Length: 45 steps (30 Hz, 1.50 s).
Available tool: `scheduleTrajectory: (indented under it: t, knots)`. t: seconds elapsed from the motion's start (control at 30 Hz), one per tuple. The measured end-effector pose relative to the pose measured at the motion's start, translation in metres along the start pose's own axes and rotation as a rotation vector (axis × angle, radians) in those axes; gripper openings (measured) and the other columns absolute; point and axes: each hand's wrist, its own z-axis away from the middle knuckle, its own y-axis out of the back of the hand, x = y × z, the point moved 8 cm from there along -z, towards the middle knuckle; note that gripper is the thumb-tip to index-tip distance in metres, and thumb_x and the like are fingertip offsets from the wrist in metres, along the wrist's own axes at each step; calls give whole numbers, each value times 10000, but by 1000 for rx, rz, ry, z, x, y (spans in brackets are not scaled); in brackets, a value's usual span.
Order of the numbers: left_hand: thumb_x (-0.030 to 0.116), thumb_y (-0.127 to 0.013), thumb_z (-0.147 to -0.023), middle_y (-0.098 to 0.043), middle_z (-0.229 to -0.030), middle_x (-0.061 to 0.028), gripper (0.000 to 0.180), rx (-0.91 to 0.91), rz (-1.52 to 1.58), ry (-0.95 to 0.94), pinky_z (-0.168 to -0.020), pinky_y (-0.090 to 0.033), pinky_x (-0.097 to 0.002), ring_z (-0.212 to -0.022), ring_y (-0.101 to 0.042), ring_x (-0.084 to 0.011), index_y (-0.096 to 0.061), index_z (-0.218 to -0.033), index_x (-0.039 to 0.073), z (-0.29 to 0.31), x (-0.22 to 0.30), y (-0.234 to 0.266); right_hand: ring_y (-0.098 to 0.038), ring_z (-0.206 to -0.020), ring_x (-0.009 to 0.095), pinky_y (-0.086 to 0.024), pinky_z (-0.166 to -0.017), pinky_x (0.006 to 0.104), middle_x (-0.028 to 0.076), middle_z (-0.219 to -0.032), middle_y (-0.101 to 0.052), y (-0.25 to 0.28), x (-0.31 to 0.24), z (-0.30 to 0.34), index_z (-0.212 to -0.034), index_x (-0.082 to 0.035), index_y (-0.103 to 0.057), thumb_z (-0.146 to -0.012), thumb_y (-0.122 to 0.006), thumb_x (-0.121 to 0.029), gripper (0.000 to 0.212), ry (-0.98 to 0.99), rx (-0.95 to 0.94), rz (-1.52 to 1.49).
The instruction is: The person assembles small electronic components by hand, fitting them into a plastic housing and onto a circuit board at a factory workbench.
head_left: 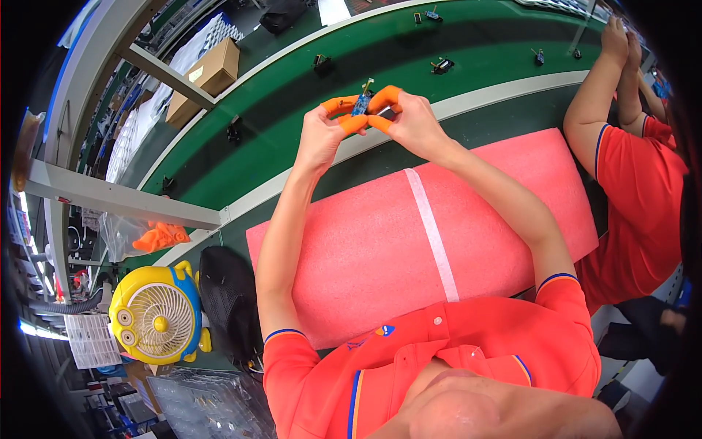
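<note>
Above the near edge of a green conveyor belt [278,143], my left hand [323,137] and my right hand [415,126] meet, their fingertips covered in orange finger cots. Between them they pinch a small blue electronic part [360,104], with a thin yellowish strip standing up from its top. A dark piece sits beside the blue one, partly hidden by the right fingers, so its kind cannot be told. Both hands are closed. Under my forearms lies a large pink foam block [365,241] with a pale strip across it.
Several small dark parts, including one [442,66], lie spaced along the belt. To the left are a yellow fan [157,314], a black bag [228,304], a bag of orange finger cots [157,235] and a metal frame [124,194]. A co-worker's arm [592,110] reaches the belt at right.
</note>
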Motion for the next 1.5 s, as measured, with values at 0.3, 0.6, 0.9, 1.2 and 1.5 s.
scheduleTrajectory:
  t: [0.3, 0.6, 0.9, 1.2, 1.5]
  knots:
    - [-39, -578, -757, -648, -861, -103, 300, 222, -424, -261, -537, -495, -240, -632, -598, -100, -579, -1056, -59, 4, -3, 7, -600, -738, 206, -517, -629, 315, 95, -842, -575, -7, -12, 15, -919, 9, -617, -738, -694, -58, 208, 511, 87, 426]
    - [-11, -604, -739, -615, -810, -126, 299, 308, -843, -463, -531, -486, -248, -593, -599, -123, -581, -1035, -44, 13, 6, -2, -566, -764, 258, -508, -631, 334, 119, -870, -554, -11, -24, 22, -932, 28, -634, -700, -678, -33, 244, 645, 111, 676]
    - [-25, -600, -730, -609, -813, -140, 294, 287, -728, -332, -570, -511, -266, -634, -617, -174, -593, -1024, -26, 9, -6, -5, -542, -733, 232, -494, -644, 320, 86, -729, -489, -17, -33, 37, -721, 1, -575, -647, -628, -43, 101, 865, 138, 733]
    - [-59, -613, -756, -615, -973, -105, 347, 160, -627, -438, -676, -546, -264, -826, -605, -125, -574, -1099, -32, 11, -4, -14, -531, -711, 211, -491, -640, 302, 63, -726, -486, -14, -29, 34, -735, -7, -585, -646, -632, -46, 108, 866, 111, 691]
    - [-34, -626, -721, -622, -923, -111, 349, 137, -462, -441, -659, -527, -244, -784, -607, -113, -554, -1063, -33, 11, 4, -13, -565, -831, 253, -497, -725, 319, 100, -971, -559, 1, -17, 18, -1071, -49, -586, -636, -650, 82, 458, 479, 96, 323]
